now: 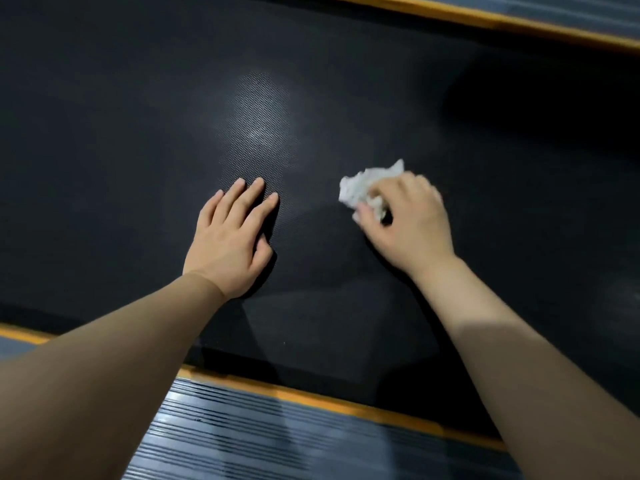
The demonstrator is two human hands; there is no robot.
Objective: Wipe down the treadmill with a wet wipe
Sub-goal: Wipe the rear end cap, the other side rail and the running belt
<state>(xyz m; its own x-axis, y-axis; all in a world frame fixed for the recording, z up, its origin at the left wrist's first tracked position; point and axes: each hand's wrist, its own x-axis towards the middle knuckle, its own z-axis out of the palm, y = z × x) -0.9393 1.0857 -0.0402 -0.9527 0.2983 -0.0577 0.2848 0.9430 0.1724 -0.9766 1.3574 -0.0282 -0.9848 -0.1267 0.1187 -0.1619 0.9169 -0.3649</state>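
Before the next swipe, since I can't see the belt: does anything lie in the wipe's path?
Only the left hand, resting flat on the belt left of the wet wipe that the right hand grips.

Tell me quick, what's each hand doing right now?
Left hand: open, fingers straight, resting flat on the treadmill belt.
Right hand: closed, gripping the crumpled white wet wipe against the belt.
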